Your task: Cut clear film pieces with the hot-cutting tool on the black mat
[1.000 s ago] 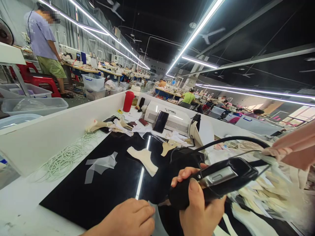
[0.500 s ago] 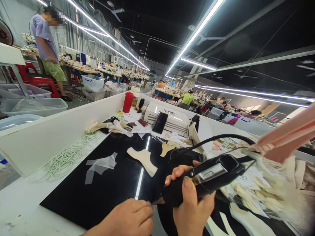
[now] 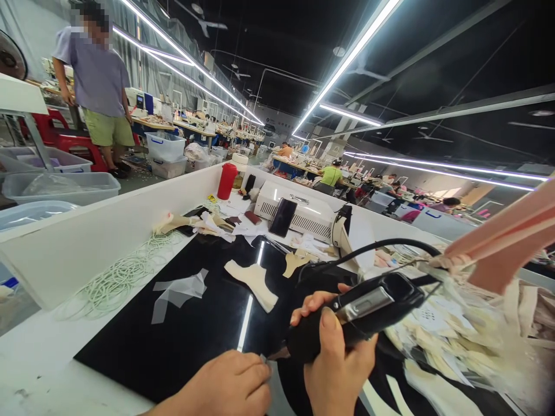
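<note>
My right hand is wrapped round a black corded power tool, with a silver lever along its top. Its narrow tip points down and left, close to my other hand. At the bottom middle, my left hand has its fingers pressed together at the edge of a translucent sheet, just beside the tip. Beyond both hands, a cream shaped fabric piece lies on the black glossy board. A loose translucent piece is to its left.
Pale green cord lies tangled along the left wall. A phone leans on a white vented box, near a red bottle. Cut fabric pieces pile at right under a pink strip. A co-worker stands at far left.
The co-worker at far left has turned and now faces more toward the camera. My hands and the tool have hardly moved.
</note>
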A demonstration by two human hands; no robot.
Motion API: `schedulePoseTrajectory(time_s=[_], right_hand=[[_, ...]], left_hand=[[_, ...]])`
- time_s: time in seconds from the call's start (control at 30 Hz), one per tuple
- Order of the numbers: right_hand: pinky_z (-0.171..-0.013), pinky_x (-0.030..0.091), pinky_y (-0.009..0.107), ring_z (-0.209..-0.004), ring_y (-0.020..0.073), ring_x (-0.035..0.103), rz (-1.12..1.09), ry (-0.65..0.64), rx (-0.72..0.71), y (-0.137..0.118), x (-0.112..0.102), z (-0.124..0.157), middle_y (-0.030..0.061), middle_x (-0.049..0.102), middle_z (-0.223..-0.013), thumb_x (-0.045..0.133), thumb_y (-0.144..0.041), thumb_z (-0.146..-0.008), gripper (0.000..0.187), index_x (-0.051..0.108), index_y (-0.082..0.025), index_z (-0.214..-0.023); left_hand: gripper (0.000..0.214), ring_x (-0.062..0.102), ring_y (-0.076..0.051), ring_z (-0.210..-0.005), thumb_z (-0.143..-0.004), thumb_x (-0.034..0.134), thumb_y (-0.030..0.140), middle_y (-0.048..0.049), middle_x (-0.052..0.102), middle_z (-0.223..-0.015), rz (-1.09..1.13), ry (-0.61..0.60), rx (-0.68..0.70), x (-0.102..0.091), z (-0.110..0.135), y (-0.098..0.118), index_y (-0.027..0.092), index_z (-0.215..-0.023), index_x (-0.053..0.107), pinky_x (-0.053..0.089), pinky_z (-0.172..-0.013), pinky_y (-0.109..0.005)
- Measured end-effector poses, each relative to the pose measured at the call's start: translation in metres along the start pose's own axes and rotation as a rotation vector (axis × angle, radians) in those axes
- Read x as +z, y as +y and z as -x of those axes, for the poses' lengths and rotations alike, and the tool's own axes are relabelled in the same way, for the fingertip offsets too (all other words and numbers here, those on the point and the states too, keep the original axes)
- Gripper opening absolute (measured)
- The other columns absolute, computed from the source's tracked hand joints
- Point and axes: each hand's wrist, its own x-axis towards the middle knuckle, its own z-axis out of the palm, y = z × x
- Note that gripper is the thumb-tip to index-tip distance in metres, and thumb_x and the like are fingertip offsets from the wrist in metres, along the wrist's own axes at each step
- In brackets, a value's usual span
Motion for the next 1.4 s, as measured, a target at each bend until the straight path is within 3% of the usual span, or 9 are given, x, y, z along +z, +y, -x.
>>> schedulePoseTrajectory(time_s=[0.13,0.37,0.53,0.77,0.93,1.27,1.4], right_hand=[[-0.056,0.058,0.03,-0.058,0.0124,0.062,-0.063,-0.008,0.011,0.0,0.004,0.001,-0.0058,0.066,-0.077,0.074,-0.031,-0.091,0.03,0.055,-0.028,-0.115],[-0.055,0.058,0.031,-0.059,0.0137,0.062,-0.024,-0.004,0.036,0.005,0.004,0.002,-0.0054,0.065,-0.077,0.073,-0.03,-0.092,0.032,0.053,-0.028,-0.117],[-0.056,0.058,0.03,-0.06,0.0133,0.062,-0.029,-0.002,0.036,-0.003,0.004,-0.002,-0.0052,0.066,-0.077,0.075,-0.032,-0.09,0.031,0.055,-0.028,-0.115],[-0.048,0.056,0.03,-0.058,0.0153,0.059,0.026,0.083,0.014,-0.032,-0.029,-0.002,-0.0038,0.064,-0.072,0.079,-0.034,-0.083,0.034,0.059,-0.026,-0.109],[-0.05,0.056,0.031,-0.062,0.0164,0.058,0.075,0.098,0.027,-0.041,-0.056,0.01,-0.0039,0.062,-0.074,0.077,-0.034,-0.085,0.034,0.059,-0.029,-0.114],[-0.052,0.057,0.032,-0.064,0.0164,0.059,0.103,0.094,0.006,-0.04,-0.067,0.011,-0.0035,0.063,-0.077,0.075,-0.032,-0.088,0.033,0.058,-0.029,-0.115],[-0.052,0.057,0.033,-0.064,0.0166,0.06,0.092,0.088,-0.004,-0.039,-0.068,0.012,-0.0028,0.063,-0.079,0.075,-0.031,-0.088,0.033,0.058,-0.028,-0.116]], left_hand=[[0.031,0.07,-0.016,-0.09,-0.109,0.049,0.03,-0.0058,0.074,-0.097,0.003,0.012,0.003,0.003,0.001,0.0,0.018,-0.084,0.062,0.056,-0.078,-0.023],[0.029,0.071,-0.015,-0.089,-0.108,0.045,0.019,-0.0043,0.076,-0.101,0.011,0.061,-0.002,0.004,0.0,0.0,0.017,-0.085,0.062,0.056,-0.077,-0.024],[0.022,0.071,-0.017,-0.091,-0.107,0.052,0.03,-0.0055,0.074,-0.103,0.03,0.002,-0.002,-0.001,-0.001,0.0,0.018,-0.095,0.065,0.057,-0.079,-0.025],[0.032,0.069,-0.024,-0.101,-0.104,0.057,0.049,-0.0092,0.072,-0.112,0.043,-0.067,-0.024,-0.007,0.001,0.005,0.019,-0.112,0.066,0.057,-0.085,-0.034],[0.023,0.067,-0.022,-0.103,-0.102,0.062,0.041,-0.0078,0.072,-0.11,0.044,-0.058,-0.037,-0.008,0.002,0.007,0.019,-0.108,0.067,0.054,-0.088,-0.031],[0.032,0.067,-0.022,-0.107,-0.109,0.048,0.044,-0.0076,0.074,-0.116,0.018,-0.059,-0.013,-0.013,-0.003,0.007,0.019,-0.111,0.068,0.052,-0.091,-0.034],[0.03,0.066,-0.022,-0.106,-0.109,0.049,0.042,-0.0059,0.074,-0.112,0.032,-0.068,-0.015,-0.015,-0.004,0.008,0.019,-0.111,0.068,0.052,-0.09,-0.034]])
